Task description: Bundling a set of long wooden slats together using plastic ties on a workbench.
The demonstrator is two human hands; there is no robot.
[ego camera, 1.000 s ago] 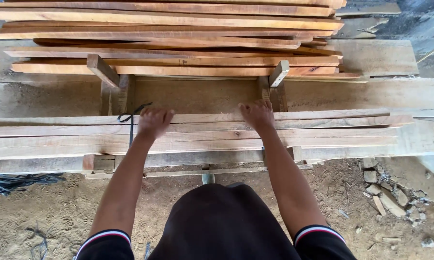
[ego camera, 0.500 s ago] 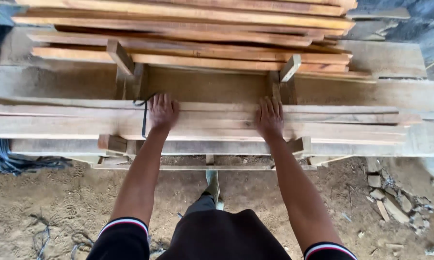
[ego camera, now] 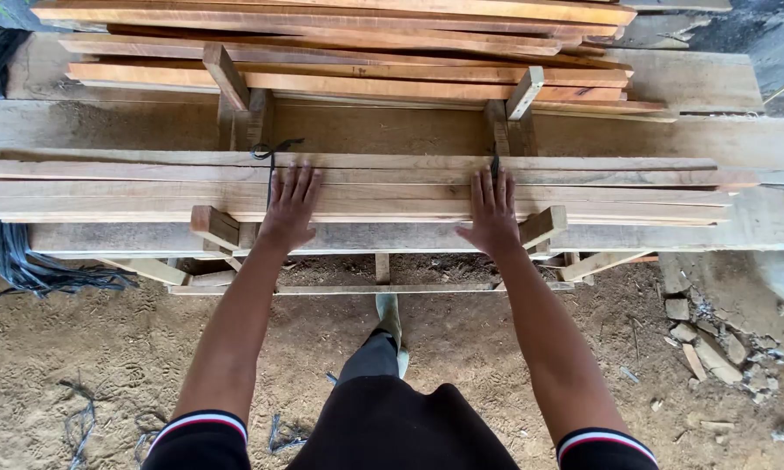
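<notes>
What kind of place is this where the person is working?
Probably a small timber yard or rough carpentry workshop. Long sawn planks lie under both hands on a crude wooden rack, more boards are stacked behind, and the ground is dirt with sawdust.

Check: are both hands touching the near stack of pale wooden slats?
Touching. The head view shows the left hand and right hand lying flat, fingers spread, on the pale wooden slats, with no gap visible under either palm.
</notes>
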